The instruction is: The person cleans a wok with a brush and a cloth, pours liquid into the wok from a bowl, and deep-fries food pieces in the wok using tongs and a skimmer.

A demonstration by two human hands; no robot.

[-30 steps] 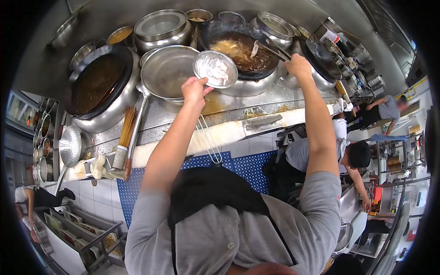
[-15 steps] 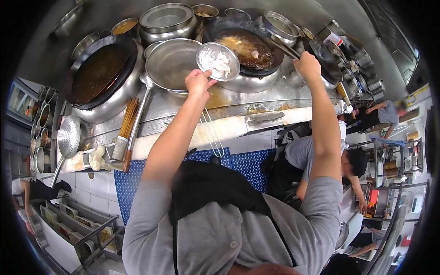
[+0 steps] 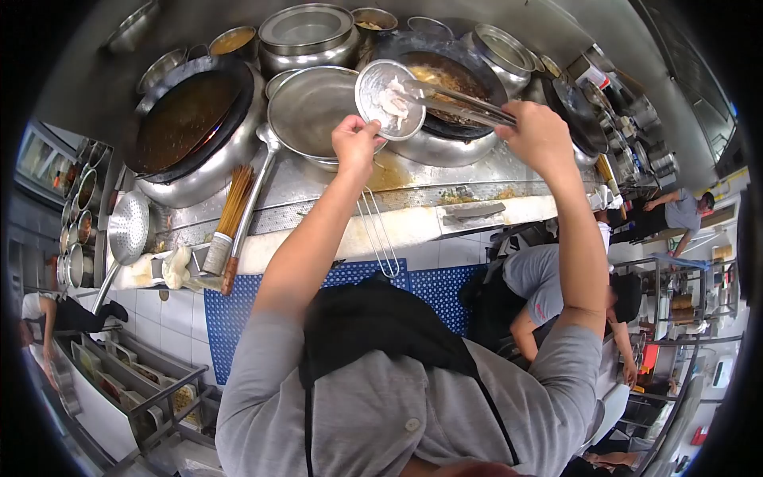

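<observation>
In the head view, my left hand [image 3: 354, 147] grips the rim of a small metal bowl [image 3: 368, 91], which is tilted so its inside faces me. White-coated pieces [image 3: 393, 103] of food lie in it. My right hand [image 3: 540, 135] is closed around metal tongs [image 3: 461, 107], their tips in the bowl at the pieces. Right behind the bowl and tongs, a dark wok holds bubbling brown oil [image 3: 441, 73]. Below and left of the bowl sits a wide metal pan [image 3: 306, 111], partly covered by my left hand.
Another wok [image 3: 187, 123] of dark liquid stands at the left, a flame showing at its edge. A bamboo brush [image 3: 237, 195], a long-handled ladle [image 3: 253, 199] and a perforated skimmer [image 3: 129, 226] lie along the front edge. A co-worker [image 3: 536, 278] bends close by my right arm.
My right hand has brought the tongs from over the wok leftward and down into the bowl. The view has shifted slightly; my left hand still holds the bowl.
</observation>
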